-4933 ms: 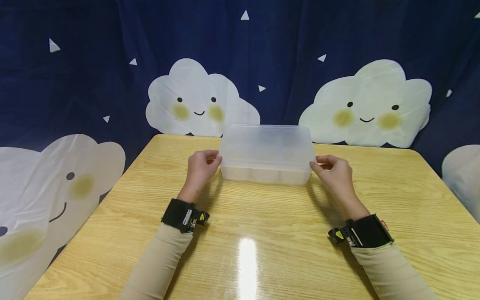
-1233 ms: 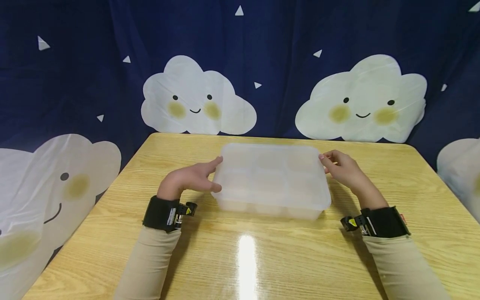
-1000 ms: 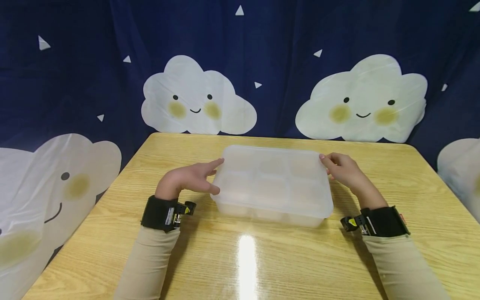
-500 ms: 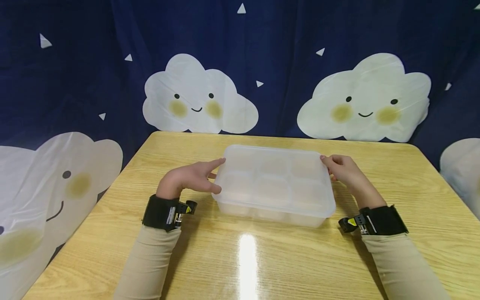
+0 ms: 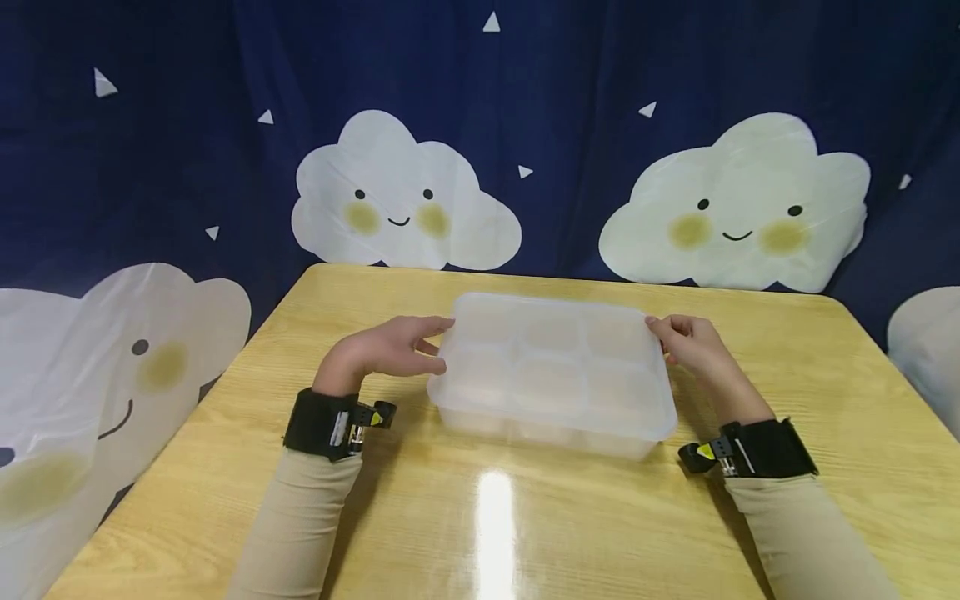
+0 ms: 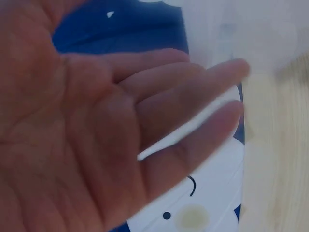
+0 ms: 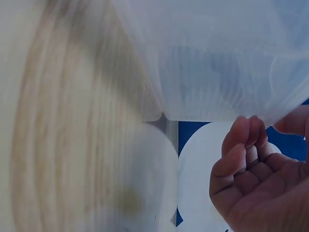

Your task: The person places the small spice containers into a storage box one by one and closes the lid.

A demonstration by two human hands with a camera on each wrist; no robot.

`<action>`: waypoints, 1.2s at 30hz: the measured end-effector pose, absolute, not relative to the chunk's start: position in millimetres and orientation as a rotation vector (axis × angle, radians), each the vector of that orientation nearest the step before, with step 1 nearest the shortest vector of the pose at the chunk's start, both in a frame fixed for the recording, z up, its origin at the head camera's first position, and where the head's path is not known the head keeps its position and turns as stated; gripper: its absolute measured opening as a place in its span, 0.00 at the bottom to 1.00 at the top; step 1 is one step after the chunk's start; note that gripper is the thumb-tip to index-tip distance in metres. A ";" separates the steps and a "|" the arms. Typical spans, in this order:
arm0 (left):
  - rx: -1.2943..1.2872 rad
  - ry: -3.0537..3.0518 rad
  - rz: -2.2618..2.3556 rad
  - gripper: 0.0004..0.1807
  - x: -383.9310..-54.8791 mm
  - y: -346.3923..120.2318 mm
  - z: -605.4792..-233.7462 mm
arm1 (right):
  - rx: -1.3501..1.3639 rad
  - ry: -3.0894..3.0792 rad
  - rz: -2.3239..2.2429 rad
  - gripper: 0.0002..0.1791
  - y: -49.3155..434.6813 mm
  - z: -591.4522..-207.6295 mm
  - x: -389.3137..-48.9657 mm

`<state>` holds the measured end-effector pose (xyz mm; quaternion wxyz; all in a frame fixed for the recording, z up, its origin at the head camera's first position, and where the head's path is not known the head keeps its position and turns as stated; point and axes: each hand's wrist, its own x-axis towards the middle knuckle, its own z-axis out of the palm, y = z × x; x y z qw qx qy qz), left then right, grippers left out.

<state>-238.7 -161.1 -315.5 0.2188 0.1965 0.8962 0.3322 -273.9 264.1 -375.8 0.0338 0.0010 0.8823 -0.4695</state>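
A translucent white plastic box [image 5: 555, 367] with several compartments is in the middle of the head view. Its right end is turned slightly nearer to me. My left hand [image 5: 390, 346] is at the box's left end with thumb and fingers extended, fingertips at the rim; the left wrist view shows the palm and straight fingers of this hand [image 6: 120, 111] beside the blurred box wall. At the right end, my right hand [image 5: 690, 342] pinches the rim near the far corner. Curled fingers of the right hand [image 7: 263, 169] show under the box edge in the right wrist view.
The box is over a light wooden table [image 5: 420, 517] with a bright glare streak. Behind the table's far edge hangs a dark blue curtain [image 5: 555, 100] with cloud faces. Black wrist straps with small cameras sit on both wrists.
Earlier both hands pinched the box's ends farther back, with it tipped up. It has come nearer and flatter, and my left fingers have spread. Lately it has shifted slightly right.
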 end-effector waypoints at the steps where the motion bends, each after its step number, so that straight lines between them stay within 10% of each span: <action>1: 0.549 2.511 0.945 0.36 -243.0 -161.3 -316.5 | 0.002 2.713 -1.442 0.28 264.7 -376.0 -273.6; 14: 0.155 2.510 1.406 0.17 -323.9 -137.8 -341.1 | -0.021 2.680 -1.485 0.27 267.5 -378.0 -272.1; 36: 0.127 2.452 1.349 0.20 -332.8 -127.7 -342.2 | 0.002 2.664 -1.505 0.27 267.7 -380.2 -273.2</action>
